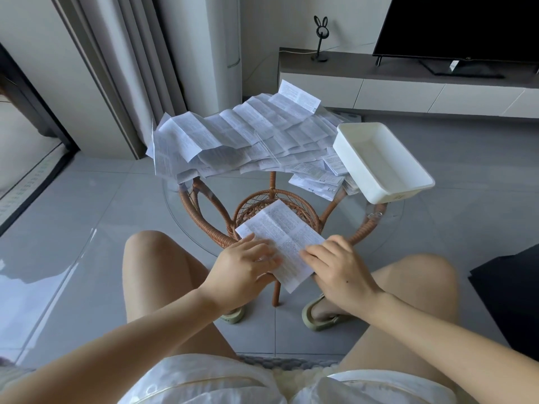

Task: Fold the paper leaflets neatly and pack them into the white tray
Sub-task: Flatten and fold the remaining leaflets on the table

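We saw fingers spread nearly flat, left hand and right hand pressing one leaflet onto the glass table; beyond, unfolded leaflets sprawled beside the white tray.

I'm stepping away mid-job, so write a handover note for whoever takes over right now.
Left hand and right hand: both press on one leaflet at the table's near edge, apparently mid-fold.
Pile of unfolded leaflets on the far side; a few folded ones beside the tray, at right.
Done: a few folded.
Left: finish this fold, fold the pile, pack everything; no leaflet shows in the tray.
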Available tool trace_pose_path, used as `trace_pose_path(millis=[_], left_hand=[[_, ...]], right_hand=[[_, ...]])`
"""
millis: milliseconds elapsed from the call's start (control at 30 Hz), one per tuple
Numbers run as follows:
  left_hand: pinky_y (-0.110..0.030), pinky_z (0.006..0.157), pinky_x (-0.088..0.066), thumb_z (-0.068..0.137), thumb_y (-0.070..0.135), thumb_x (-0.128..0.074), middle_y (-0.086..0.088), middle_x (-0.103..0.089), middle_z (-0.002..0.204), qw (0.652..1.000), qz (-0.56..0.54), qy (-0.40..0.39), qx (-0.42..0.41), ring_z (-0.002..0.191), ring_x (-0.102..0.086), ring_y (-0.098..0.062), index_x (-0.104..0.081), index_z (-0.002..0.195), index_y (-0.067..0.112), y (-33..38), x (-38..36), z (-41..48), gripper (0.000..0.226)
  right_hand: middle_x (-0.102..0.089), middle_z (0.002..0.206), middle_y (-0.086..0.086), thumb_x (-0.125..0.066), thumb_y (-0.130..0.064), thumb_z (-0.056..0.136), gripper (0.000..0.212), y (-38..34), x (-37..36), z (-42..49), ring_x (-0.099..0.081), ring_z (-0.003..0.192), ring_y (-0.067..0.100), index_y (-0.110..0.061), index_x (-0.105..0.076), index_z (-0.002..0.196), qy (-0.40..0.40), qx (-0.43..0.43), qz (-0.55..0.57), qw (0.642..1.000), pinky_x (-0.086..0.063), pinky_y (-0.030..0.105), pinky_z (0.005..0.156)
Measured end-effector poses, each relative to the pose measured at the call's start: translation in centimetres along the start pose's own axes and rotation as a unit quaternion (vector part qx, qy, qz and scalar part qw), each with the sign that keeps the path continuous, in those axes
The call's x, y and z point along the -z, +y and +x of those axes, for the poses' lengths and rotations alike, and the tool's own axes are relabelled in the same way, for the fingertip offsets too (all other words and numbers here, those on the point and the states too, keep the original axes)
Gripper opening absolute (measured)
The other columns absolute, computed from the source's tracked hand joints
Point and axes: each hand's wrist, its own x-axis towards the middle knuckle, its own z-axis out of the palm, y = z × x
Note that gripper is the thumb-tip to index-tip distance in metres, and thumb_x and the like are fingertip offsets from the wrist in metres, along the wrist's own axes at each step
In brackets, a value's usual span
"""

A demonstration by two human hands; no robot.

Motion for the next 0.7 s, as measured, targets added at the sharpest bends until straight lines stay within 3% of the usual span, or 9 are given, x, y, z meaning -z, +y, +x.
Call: trace_pose_path(millis=[100,200,267,333,433,500,533,600,700], left_hand=[[-0.035,0.098,-0.047,0.083,0.025,-0.066,-0.004,-0.071,0.102,1.0,0.011,0.015,0.008,0.105,-0.065,-0.021,-0.075,0.09,0.011,1.1,-0.1,-0.2,0.017],[-0.028,0.099,-0.045,0.092,0.026,-0.052,-0.004,-0.071,0.102,1.0,-0.013,0.012,0.013,0.108,-0.063,-0.02,-0.074,0.09,0.008,1.2,0.2,-0.3,0.028],[-0.031,0.1,-0.048,0.094,0.024,-0.053,-0.005,-0.071,0.108,0.996,-0.082,-0.009,0.016,0.113,-0.062,-0.019,-0.075,0.096,0.005,0.2,0.6,-0.6,0.029],[-0.028,0.105,-0.043,0.093,0.022,-0.056,-0.006,-0.068,0.116,0.985,-0.168,-0.031,0.024,0.118,-0.059,-0.015,-0.073,0.105,0.002,-1.1,1.4,-1.1,0.028],[-0.023,0.107,-0.04,0.093,0.023,-0.057,-0.006,-0.067,0.118,0.979,-0.198,-0.035,0.029,0.118,-0.058,-0.011,-0.072,0.106,0.001,-2.1,2.4,-1.6,0.029],[-0.022,0.102,-0.044,0.094,0.029,-0.056,-0.003,-0.071,0.109,0.984,-0.172,-0.001,0.042,0.11,-0.061,-0.01,-0.074,0.1,0.004,-2.2,2.3,-1.9,0.031],[-0.024,0.096,-0.046,0.095,0.034,-0.054,0.0,-0.073,0.101,0.986,-0.153,0.023,0.067,0.102,-0.063,-0.009,-0.076,0.095,0.008,-2.2,2.1,-1.9,0.034],[-0.03,0.08,-0.043,0.096,0.048,-0.046,0.013,-0.068,0.079,0.978,-0.121,0.062,0.16,0.083,-0.058,-0.006,-0.075,0.081,0.015,-1.6,1.6,-1.7,0.047],[-0.032,0.069,-0.036,0.091,0.054,-0.045,0.025,-0.052,0.066,0.942,-0.102,0.106,0.302,0.069,-0.051,-0.008,-0.069,0.072,0.022,-0.4,1.2,-0.4,0.045]], right_hand=[[-0.056,0.072,0.007,-0.044,0.002,0.079,0.024,-1.0,-0.2,0.0,-0.048,0.064,0.026,-0.002,-0.068,0.081,0.023,0.016,-0.02,0.999,-0.039,0.035,0.071],[-0.049,0.067,0.005,-0.057,0.0,0.08,0.016,-2.3,0.1,0.7,-0.044,0.063,0.025,-0.009,-0.061,0.067,0.026,0.046,0.004,0.999,-0.041,0.035,0.072],[-0.062,0.082,0.005,-0.061,-0.008,0.083,0.007,-1.6,-0.1,0.9,-0.056,0.078,0.025,-0.009,-0.067,0.08,0.009,0.045,0.047,0.998,-0.044,0.037,0.086],[-0.069,0.106,0.002,-0.066,-0.018,0.081,0.02,-0.1,-0.2,0.9,-0.062,0.101,0.019,-0.01,-0.072,0.099,-0.012,0.017,0.092,0.996,-0.042,0.04,0.101],[-0.07,0.112,-0.004,-0.061,-0.024,0.083,0.023,1.1,-0.1,1.0,-0.063,0.108,0.011,-0.016,-0.075,0.101,-0.037,0.008,0.156,0.987,-0.04,0.036,0.104],[-0.073,0.1,-0.006,-0.057,-0.032,0.088,0.024,0.9,0.2,1.3,-0.066,0.097,0.008,-0.019,-0.076,0.092,-0.039,-0.032,0.207,0.977,-0.043,0.028,0.095],[-0.074,0.085,-0.008,-0.056,-0.039,0.089,0.025,0.8,0.6,1.8,-0.067,0.084,0.009,-0.023,-0.075,0.082,-0.038,-0.076,0.232,0.969,-0.046,0.025,0.084],[-0.054,0.051,-0.013,-0.059,-0.042,0.088,0.033,0.9,0.8,2.7,-0.052,0.055,0.01,-0.03,-0.055,0.057,-0.031,-0.184,0.246,0.951,-0.04,0.025,0.055],[-0.049,0.045,-0.007,-0.068,-0.033,0.085,0.034,1.0,0.0,3.5,-0.042,0.046,0.008,-0.018,-0.055,0.058,-0.038,-0.299,0.273,0.913,-0.034,0.029,0.047]])
